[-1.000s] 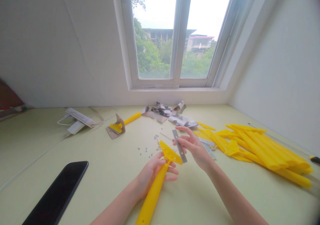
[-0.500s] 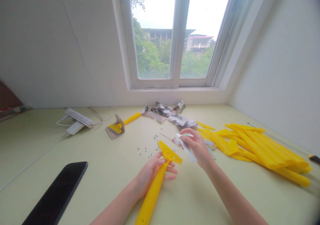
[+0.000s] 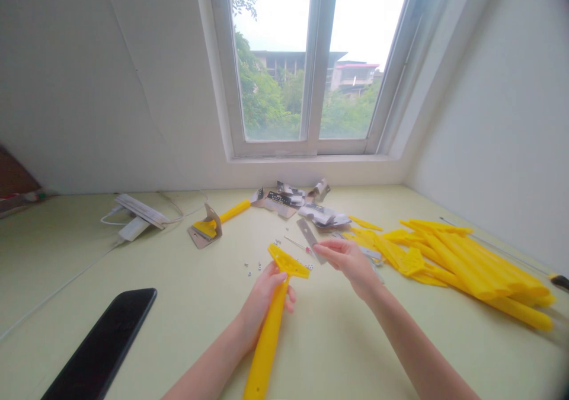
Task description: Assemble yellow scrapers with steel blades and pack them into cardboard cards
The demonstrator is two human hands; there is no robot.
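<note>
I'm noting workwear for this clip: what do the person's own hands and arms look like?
The left hand and right hand are both ungloved. The forearms show no sleeves within the picture, and no watch, bracelet or marking that I can make out. No rings are visible, though some fingers are partly hidden.

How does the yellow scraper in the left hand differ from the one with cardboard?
The held scraper is gripped by the left hand; the carded scraper lies on the table. The held scraper's head is in plain view, while cardboard partly covers the carded scraper's head. Both are yellow.
</note>
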